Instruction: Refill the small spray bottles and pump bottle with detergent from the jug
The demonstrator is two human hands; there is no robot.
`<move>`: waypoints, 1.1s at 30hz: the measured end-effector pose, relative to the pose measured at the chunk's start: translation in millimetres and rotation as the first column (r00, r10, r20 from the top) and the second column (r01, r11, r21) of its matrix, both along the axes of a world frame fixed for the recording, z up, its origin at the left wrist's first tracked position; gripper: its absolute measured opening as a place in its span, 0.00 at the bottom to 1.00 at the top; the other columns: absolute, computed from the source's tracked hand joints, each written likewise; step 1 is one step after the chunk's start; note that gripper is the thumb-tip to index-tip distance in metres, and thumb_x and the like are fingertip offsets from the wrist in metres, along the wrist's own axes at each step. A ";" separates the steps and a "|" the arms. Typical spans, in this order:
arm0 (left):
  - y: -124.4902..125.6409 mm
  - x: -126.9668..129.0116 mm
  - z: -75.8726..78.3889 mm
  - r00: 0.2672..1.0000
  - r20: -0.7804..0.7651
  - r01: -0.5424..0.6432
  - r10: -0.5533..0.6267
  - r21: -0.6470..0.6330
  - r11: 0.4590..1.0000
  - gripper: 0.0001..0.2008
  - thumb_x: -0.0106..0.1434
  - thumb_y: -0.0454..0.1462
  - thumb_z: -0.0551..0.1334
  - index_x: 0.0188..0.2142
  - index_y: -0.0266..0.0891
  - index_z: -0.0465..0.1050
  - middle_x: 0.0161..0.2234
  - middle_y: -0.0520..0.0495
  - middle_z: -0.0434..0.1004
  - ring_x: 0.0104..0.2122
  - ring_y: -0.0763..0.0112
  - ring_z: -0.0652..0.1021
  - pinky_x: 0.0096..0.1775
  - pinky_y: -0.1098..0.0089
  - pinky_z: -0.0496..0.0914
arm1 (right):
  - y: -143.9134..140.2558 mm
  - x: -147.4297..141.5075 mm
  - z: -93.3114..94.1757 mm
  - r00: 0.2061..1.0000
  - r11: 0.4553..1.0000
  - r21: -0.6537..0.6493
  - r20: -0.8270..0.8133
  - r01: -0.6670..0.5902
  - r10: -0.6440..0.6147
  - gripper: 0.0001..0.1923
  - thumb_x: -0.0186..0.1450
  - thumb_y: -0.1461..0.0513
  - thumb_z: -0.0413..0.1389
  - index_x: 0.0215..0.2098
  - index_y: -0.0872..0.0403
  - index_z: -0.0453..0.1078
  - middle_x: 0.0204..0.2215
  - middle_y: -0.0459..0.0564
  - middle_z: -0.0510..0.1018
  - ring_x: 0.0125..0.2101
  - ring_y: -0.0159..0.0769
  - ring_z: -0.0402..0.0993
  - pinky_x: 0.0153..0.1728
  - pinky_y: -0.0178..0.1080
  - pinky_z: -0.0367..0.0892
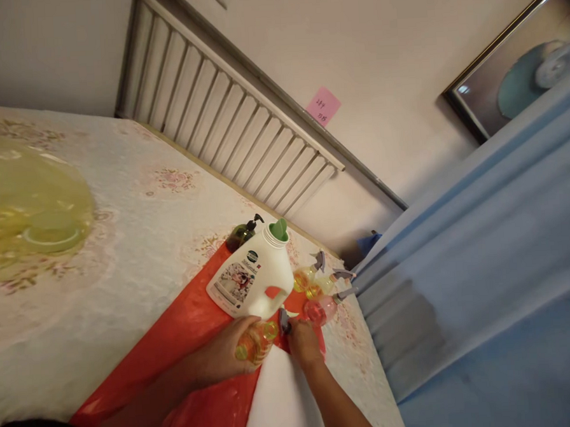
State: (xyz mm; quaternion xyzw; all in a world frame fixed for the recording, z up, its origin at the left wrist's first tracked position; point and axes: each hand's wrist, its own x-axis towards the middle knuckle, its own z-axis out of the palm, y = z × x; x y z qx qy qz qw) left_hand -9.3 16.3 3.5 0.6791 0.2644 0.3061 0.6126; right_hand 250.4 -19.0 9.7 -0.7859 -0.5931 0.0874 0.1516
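Note:
My left hand is wrapped round a small clear bottle with yellow-orange tint, lying tilted in the grip. Close to the bottle's end, my right hand is closed on a grey trigger spray head; whether the two parts touch is hard to tell. Just beyond both hands stands a white laundry detergent jug, uncapped, a green spout showing in its mouth. To the right are two yellow spray bottles and a pink spray bottle, all with grey triggers.
A red plastic sheet and a white surface lie beneath my arms on a floral tablecloth. A dark pump bottle stands behind the jug. On the left sits a large yellow translucent basin; a blue curtain hangs right.

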 end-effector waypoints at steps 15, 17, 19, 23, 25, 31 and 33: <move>-2.5 -1.0 -0.5 1.000 -0.021 -0.015 0.016 0.042 0.999 0.35 0.52 0.47 0.70 0.59 0.46 0.66 0.58 0.43 0.75 0.57 0.47 0.74 0.56 0.58 0.71 | -43.0 -0.8 115.8 0.933 0.898 0.416 -0.361 0.141 0.020 0.16 0.62 0.51 0.57 0.40 0.53 0.74 0.32 0.48 0.77 0.32 0.38 0.71 0.33 0.38 0.68; -3.6 -2.7 3.1 1.000 -0.022 -0.017 0.018 0.045 0.999 0.35 0.54 0.47 0.69 0.59 0.44 0.65 0.59 0.42 0.74 0.58 0.49 0.74 0.57 0.59 0.71 | -52.8 -13.1 132.9 0.814 0.806 0.545 -0.561 0.231 0.146 0.17 0.59 0.52 0.63 0.42 0.52 0.74 0.36 0.50 0.78 0.33 0.38 0.72 0.34 0.39 0.68; -5.0 -4.3 6.6 0.999 -0.028 -0.023 0.024 0.043 0.999 0.35 0.55 0.47 0.69 0.60 0.41 0.65 0.59 0.40 0.73 0.58 0.48 0.74 0.57 0.59 0.70 | -59.8 -29.0 147.7 0.705 0.739 0.601 -0.664 0.304 0.250 0.17 0.57 0.55 0.66 0.43 0.51 0.74 0.39 0.50 0.79 0.33 0.36 0.72 0.34 0.38 0.68; -5.5 -4.6 7.1 0.999 -0.038 -0.034 0.035 0.028 0.999 0.35 0.54 0.48 0.69 0.59 0.39 0.66 0.60 0.38 0.72 0.57 0.45 0.74 0.57 0.57 0.70 | -65.5 -59.1 168.7 0.635 0.698 0.633 -0.699 0.334 0.330 0.17 0.55 0.57 0.68 0.42 0.50 0.75 0.40 0.51 0.80 0.35 0.38 0.72 0.31 0.37 0.67; -4.5 -3.1 3.2 1.000 -0.020 -0.024 0.024 0.022 0.999 0.35 0.54 0.48 0.70 0.59 0.42 0.66 0.58 0.40 0.74 0.56 0.46 0.75 0.55 0.57 0.71 | -65.0 -68.0 172.9 0.622 0.698 0.638 -0.701 0.325 0.350 0.18 0.55 0.58 0.69 0.43 0.51 0.75 0.39 0.51 0.80 0.34 0.37 0.72 0.30 0.37 0.67; -3.8 0.9 -4.4 0.999 0.043 -0.005 0.004 0.016 1.000 0.31 0.55 0.46 0.70 0.57 0.45 0.66 0.56 0.43 0.75 0.54 0.52 0.77 0.53 0.58 0.72 | -58.6 -72.3 158.3 0.646 0.723 0.647 -0.664 0.242 0.377 0.17 0.57 0.57 0.69 0.42 0.55 0.77 0.36 0.53 0.80 0.31 0.37 0.73 0.31 0.39 0.69; -4.7 0.7 -1.6 0.999 0.049 -0.010 0.010 0.012 1.000 0.31 0.55 0.45 0.70 0.56 0.43 0.66 0.55 0.42 0.75 0.53 0.52 0.77 0.53 0.58 0.73 | -55.4 -72.4 147.8 0.662 0.751 0.626 -0.657 0.213 0.360 0.16 0.58 0.57 0.68 0.42 0.55 0.77 0.35 0.52 0.80 0.31 0.37 0.74 0.32 0.39 0.70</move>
